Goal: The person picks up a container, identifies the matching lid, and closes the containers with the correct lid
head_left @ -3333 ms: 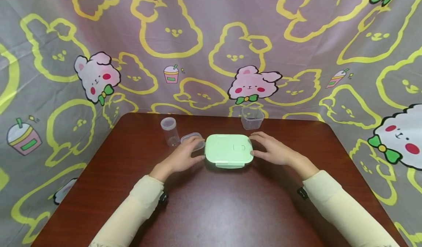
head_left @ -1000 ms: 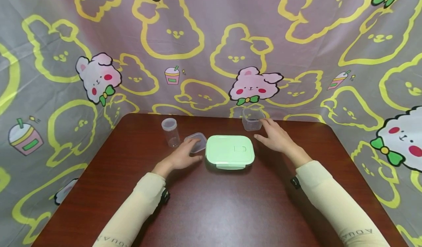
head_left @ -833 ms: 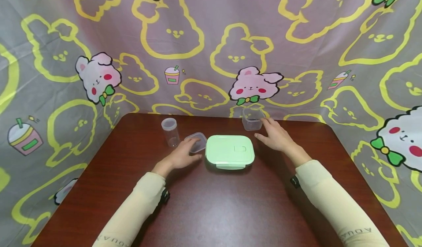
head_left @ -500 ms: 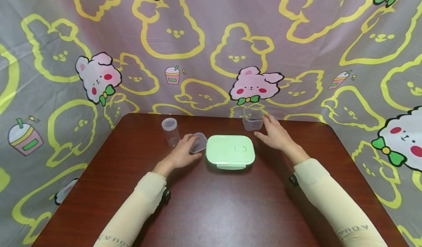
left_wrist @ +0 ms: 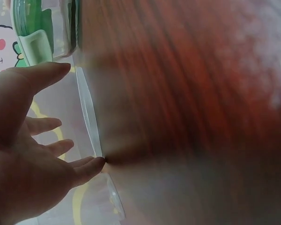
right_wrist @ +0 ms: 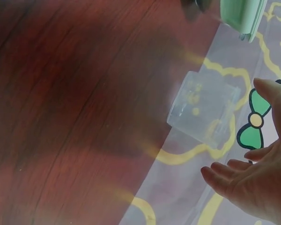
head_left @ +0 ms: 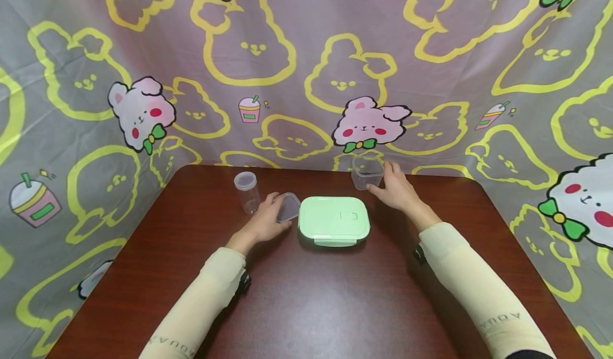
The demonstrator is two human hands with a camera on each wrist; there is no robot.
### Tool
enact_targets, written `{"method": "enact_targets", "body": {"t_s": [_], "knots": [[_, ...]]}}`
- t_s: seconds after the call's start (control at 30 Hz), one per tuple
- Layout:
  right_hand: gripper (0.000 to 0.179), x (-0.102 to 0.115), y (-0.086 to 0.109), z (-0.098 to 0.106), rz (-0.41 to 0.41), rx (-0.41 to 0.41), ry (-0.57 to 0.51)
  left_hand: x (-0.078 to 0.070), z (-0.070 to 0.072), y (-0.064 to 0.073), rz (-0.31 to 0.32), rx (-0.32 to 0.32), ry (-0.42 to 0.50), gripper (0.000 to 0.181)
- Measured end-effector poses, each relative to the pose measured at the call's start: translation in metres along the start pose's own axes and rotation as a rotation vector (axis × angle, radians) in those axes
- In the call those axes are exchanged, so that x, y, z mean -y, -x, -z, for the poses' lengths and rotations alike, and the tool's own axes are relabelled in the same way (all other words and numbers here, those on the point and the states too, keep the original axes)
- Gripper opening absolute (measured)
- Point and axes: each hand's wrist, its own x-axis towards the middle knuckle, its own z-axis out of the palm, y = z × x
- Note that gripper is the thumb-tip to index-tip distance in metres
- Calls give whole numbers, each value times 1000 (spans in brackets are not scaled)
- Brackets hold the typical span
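In the head view my left hand (head_left: 263, 220) reaches over the left end of a clear flat lid (head_left: 289, 208), thumb and fingers spread apart. The left wrist view shows that hand (left_wrist: 37, 136) with a gap between thumb and fingers, near the lid's thin edge (left_wrist: 88, 112). My right hand (head_left: 398, 189) stands at the right side of a clear square tub (head_left: 366, 176). From the right wrist, the thumb and fingers of this hand (right_wrist: 257, 173) are apart beside the tub (right_wrist: 203, 110); whether they touch it I cannot tell. A mint-green lunch box (head_left: 333, 219) lies between the hands.
A clear round jar (head_left: 248, 195) with a whitish lid stands upright behind and left of my left hand. The brown table (head_left: 330, 295) ends at a patterned cloth (head_left: 297, 135) at the back, with more cloth along both sides.
Both hands have left the lunch box's ends. The right hand has moved back to the tub's right side; the left has shifted left, its fingers now at the lid's far left edge.
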Motion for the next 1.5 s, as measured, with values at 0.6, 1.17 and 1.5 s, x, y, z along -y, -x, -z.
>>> {"method": "enact_targets", "body": {"t_s": [0.6,1.17,1.5], "knots": [[98,-5,-12,-9,-69,14,-75,-1,1,-5,69,48,-5,82],[103,-8,-19,-16,-114,-3,-153,0,-1,-7,61,59,-16,84],[105,-4,-24,-17,-163,-34,-231,-3,-3,-8,91,80,-1,86]]}}
